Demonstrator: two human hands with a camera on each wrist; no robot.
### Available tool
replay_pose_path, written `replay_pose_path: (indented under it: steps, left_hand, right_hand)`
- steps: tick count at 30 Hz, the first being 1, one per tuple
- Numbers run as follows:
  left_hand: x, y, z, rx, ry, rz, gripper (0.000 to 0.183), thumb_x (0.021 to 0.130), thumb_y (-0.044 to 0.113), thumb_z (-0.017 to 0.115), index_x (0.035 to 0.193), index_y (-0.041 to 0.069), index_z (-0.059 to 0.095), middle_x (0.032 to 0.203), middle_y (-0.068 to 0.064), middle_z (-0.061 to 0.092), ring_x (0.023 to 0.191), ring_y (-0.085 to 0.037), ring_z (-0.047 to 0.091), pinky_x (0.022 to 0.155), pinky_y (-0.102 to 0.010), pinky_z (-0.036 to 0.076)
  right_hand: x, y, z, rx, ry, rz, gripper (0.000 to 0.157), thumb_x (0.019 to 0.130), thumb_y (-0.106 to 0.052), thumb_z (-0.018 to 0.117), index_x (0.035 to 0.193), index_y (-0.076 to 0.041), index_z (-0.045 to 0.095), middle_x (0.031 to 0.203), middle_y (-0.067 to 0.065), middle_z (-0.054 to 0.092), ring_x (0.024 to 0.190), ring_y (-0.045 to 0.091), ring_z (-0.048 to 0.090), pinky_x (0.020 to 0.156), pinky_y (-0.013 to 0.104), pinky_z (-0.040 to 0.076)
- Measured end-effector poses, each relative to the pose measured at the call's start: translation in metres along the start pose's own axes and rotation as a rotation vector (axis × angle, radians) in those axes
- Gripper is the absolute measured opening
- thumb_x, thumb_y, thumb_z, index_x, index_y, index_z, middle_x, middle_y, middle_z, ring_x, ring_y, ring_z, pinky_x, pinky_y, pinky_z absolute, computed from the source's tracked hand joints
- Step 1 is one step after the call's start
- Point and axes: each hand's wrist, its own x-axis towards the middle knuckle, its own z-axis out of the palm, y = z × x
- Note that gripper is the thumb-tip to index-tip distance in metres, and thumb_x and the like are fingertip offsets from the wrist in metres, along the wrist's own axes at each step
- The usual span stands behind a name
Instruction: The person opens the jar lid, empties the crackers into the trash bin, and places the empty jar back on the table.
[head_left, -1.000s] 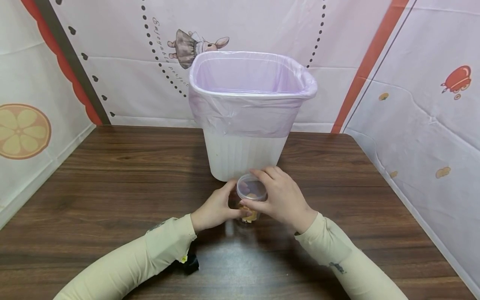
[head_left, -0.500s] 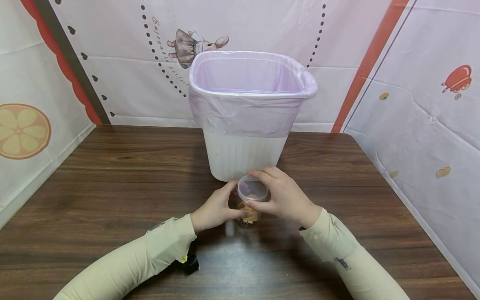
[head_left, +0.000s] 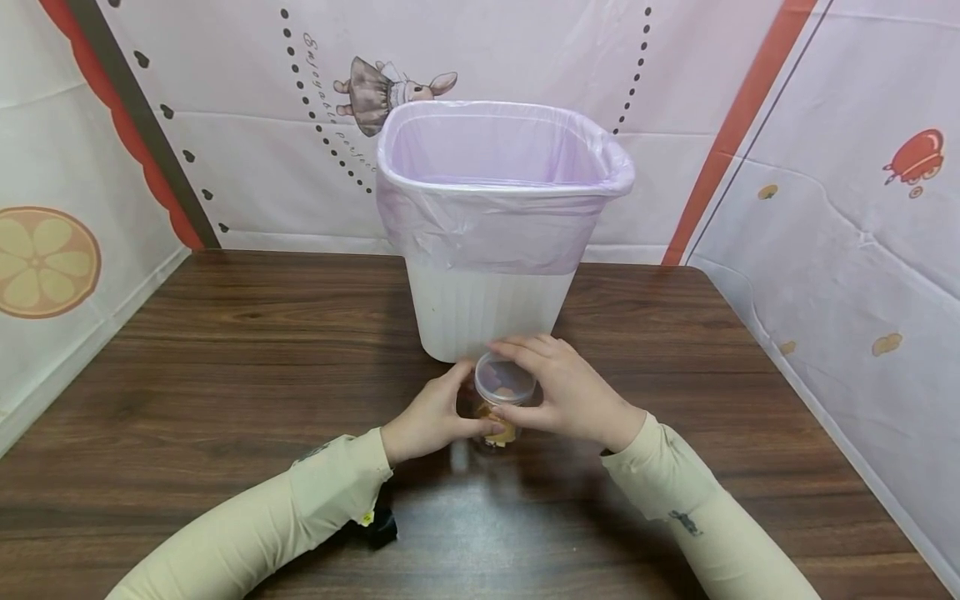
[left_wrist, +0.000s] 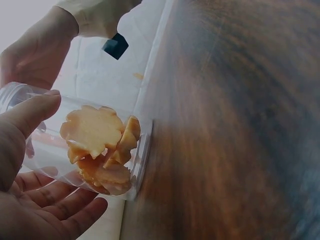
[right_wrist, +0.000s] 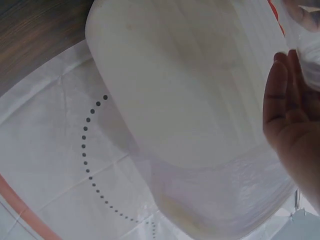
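Note:
A small clear jar (left_wrist: 142, 155) stands upright on the brown table, near its middle. Through its wall I see several golden, scalloped cookies (left_wrist: 92, 131) at the bottom. My left hand (head_left: 429, 421) holds the jar's side, thumb on the near side and fingers round the far side. On top is a clear round lid (head_left: 506, 379). My right hand (head_left: 573, 393) grips its rim from the right, thumb in front and fingers curving behind.
Right behind the jar stands a white bin (head_left: 487, 308) lined with a pale purple bag (head_left: 495, 229). A black object (head_left: 382, 529) shows beneath the left sleeve. Printed cloth (head_left: 247, 150) hangs round the table's back and sides.
The right wrist has shifted slightly right, and the right fingertips have slid a little left along the lid's far rim. The left hand keeps its hold on the jar.

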Motion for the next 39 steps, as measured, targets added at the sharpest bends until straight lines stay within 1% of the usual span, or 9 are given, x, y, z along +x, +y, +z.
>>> replay_pose_path:
  steps: [3, 10, 13, 18, 23, 26, 30, 33, 39]
  left_hand:
    - [0.000, 0.000, 0.000, -0.005, 0.002, 0.003, 0.062, 0.078, 0.027, 0.080, 0.128, 0.013, 0.046, 0.117, -0.002, 0.063, 0.104, -0.016, 0.060, 0.090, -0.030, 0.049]
    - [-0.001, 0.000, -0.001, -0.026, -0.009, -0.001, 0.064, 0.079, 0.027, 0.080, 0.131, 0.014, 0.045, 0.118, -0.003, 0.063, 0.104, -0.016, 0.060, 0.089, -0.030, 0.049]
    - [-0.001, 0.000, -0.001, -0.038, -0.011, -0.003, 0.064, 0.079, 0.027, 0.080, 0.131, 0.014, 0.045, 0.119, -0.003, 0.063, 0.105, -0.016, 0.060, 0.090, -0.030, 0.049]
    - [-0.003, -0.001, 0.000, -0.055, -0.028, -0.011, 0.063, 0.079, 0.028, 0.080, 0.131, 0.015, 0.046, 0.115, -0.001, 0.063, 0.104, -0.015, 0.060, 0.089, -0.029, 0.049]
    - [-0.001, -0.002, 0.000, -0.066, -0.028, 0.001, 0.063, 0.079, 0.026, 0.079, 0.131, 0.014, 0.045, 0.114, -0.002, 0.063, 0.105, -0.017, 0.060, 0.089, -0.033, 0.051]
    - [0.000, -0.001, -0.001, -0.063, -0.020, -0.004, 0.063, 0.079, 0.026, 0.080, 0.131, 0.015, 0.045, 0.114, -0.002, 0.063, 0.105, -0.017, 0.060, 0.088, -0.031, 0.050]
    - [0.000, 0.001, -0.001, -0.052, -0.018, -0.006, 0.064, 0.079, 0.026, 0.080, 0.131, 0.014, 0.045, 0.114, -0.001, 0.063, 0.105, -0.016, 0.060, 0.089, -0.029, 0.049]
    - [0.000, 0.001, 0.000, -0.042, -0.016, -0.003, 0.064, 0.079, 0.027, 0.080, 0.131, 0.014, 0.045, 0.114, -0.002, 0.063, 0.105, -0.016, 0.059, 0.090, -0.030, 0.048]
    - [-0.001, 0.001, 0.001, -0.039, -0.013, -0.006, 0.062, 0.079, 0.027, 0.079, 0.130, 0.015, 0.046, 0.119, -0.004, 0.062, 0.106, -0.017, 0.058, 0.091, -0.031, 0.048]
  right_hand:
    - [0.001, -0.003, 0.003, -0.044, 0.046, 0.024, 0.070, 0.074, -0.045, 0.079, 0.128, -0.006, 0.059, 0.124, 0.006, 0.063, 0.113, 0.022, 0.057, 0.095, 0.043, 0.047]
    - [0.000, -0.010, 0.010, -0.202, 0.229, 0.045, 0.073, 0.065, -0.055, 0.080, 0.118, -0.007, 0.064, 0.104, 0.006, 0.064, 0.097, 0.023, 0.059, 0.083, 0.036, 0.051]
    - [0.000, -0.013, 0.014, -0.242, 0.259, 0.065, 0.074, 0.063, -0.059, 0.079, 0.115, -0.008, 0.065, 0.099, 0.005, 0.064, 0.091, 0.023, 0.060, 0.079, 0.035, 0.051]
    - [-0.002, -0.016, 0.016, -0.278, 0.264, 0.112, 0.071, 0.062, -0.060, 0.080, 0.110, -0.009, 0.068, 0.094, 0.003, 0.063, 0.088, 0.021, 0.059, 0.074, 0.033, 0.051]
    - [-0.001, -0.017, 0.015, -0.283, 0.278, 0.118, 0.066, 0.063, -0.058, 0.081, 0.107, -0.009, 0.069, 0.092, 0.003, 0.062, 0.087, 0.021, 0.059, 0.073, 0.032, 0.051]
    - [0.000, -0.018, 0.013, -0.271, 0.274, 0.116, 0.063, 0.064, -0.055, 0.082, 0.106, -0.008, 0.069, 0.092, 0.003, 0.062, 0.088, 0.022, 0.059, 0.074, 0.033, 0.051]
    - [0.000, -0.017, 0.009, -0.225, 0.227, 0.114, 0.062, 0.067, -0.049, 0.083, 0.109, -0.005, 0.067, 0.094, 0.005, 0.061, 0.090, 0.023, 0.057, 0.077, 0.034, 0.050]
    - [0.001, -0.016, 0.006, -0.173, 0.175, 0.101, 0.061, 0.069, -0.044, 0.082, 0.112, -0.003, 0.066, 0.097, 0.007, 0.061, 0.093, 0.023, 0.056, 0.079, 0.034, 0.050]
    - [0.002, -0.010, 0.001, -0.075, 0.089, 0.036, 0.054, 0.076, -0.032, 0.077, 0.121, -0.004, 0.064, 0.108, 0.006, 0.063, 0.101, 0.020, 0.056, 0.082, 0.033, 0.051]
